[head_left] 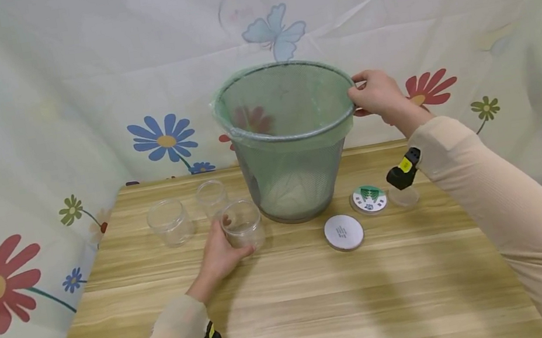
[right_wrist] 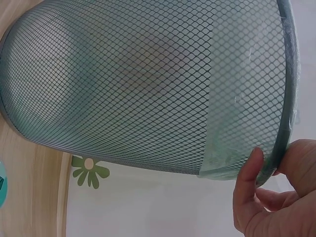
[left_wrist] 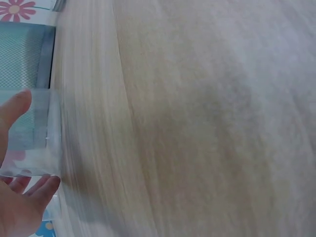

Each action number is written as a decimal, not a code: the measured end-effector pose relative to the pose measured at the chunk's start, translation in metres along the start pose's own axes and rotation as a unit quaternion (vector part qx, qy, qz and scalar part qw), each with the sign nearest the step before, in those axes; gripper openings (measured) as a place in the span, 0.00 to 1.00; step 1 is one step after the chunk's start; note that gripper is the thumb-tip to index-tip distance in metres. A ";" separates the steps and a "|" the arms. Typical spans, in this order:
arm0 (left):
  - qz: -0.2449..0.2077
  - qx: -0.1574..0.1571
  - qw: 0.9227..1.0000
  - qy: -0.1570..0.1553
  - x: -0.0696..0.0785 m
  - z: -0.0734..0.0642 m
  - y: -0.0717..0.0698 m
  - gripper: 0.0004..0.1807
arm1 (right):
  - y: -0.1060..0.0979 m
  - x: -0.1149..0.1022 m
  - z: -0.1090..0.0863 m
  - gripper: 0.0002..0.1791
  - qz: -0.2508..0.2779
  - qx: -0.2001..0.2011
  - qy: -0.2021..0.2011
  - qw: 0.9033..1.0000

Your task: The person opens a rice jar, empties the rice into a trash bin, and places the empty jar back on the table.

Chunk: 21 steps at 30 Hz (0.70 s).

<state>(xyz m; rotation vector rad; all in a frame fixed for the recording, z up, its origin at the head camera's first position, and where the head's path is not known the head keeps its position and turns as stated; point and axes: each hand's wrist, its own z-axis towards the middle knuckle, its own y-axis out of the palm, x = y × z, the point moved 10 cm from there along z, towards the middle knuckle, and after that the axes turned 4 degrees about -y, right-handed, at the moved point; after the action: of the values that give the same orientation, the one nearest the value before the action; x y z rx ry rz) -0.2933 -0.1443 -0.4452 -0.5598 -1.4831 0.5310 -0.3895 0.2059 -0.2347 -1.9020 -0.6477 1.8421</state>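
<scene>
A clear, empty-looking jar (head_left: pixel 246 231) stands near the basket's left side, and my left hand (head_left: pixel 219 254) grips it around its side. In the left wrist view, the thumb and fingers (left_wrist: pixel 47 190) reach around the see-through jar (left_wrist: pixel 42 160). A mesh wastebasket (head_left: pixel 296 180) with a thin green bag folded over its rim stands upright at the back of the table. At the basket's right edge, my right hand (head_left: pixel 377 94) pinches the rim. The right wrist view has the thumb and fingers (right_wrist: pixel 247 180) on the bag-covered rim (right_wrist: pixel 284 123).
Two more clear jars, one left (head_left: pixel 171 223) and one behind (head_left: pixel 212 197), stand near my left hand. To the basket's right lie a white disc (head_left: pixel 344 232), a printed green-and-white disc (head_left: pixel 369 199) and a clear disc (head_left: pixel 405 197). A flowered curtain (head_left: pixel 94 96) hangs behind the wooden table (head_left: pixel 298 306).
</scene>
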 end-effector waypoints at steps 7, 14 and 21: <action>0.004 -0.005 1.000 -0.003 -0.004 0.001 0.000 0.50 | 0.002 0.001 0.002 0.31 0.008 0.000 -0.006 1.000; -0.004 -0.022 0.999 -0.036 -0.009 -0.007 -0.006 0.54 | 0.003 0.001 0.001 0.32 0.003 0.009 -0.036 0.999; 0.042 -0.030 0.998 -0.035 -0.011 -0.017 -0.024 0.50 | 0.002 0.006 -0.001 0.32 -0.001 0.022 -0.056 0.998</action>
<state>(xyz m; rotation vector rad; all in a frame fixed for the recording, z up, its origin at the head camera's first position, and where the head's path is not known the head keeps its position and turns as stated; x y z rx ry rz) -0.2771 -0.1698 -0.4385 -0.6591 -1.5519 0.5779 -0.3881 0.2080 -0.2403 -1.7810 -0.6378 1.9562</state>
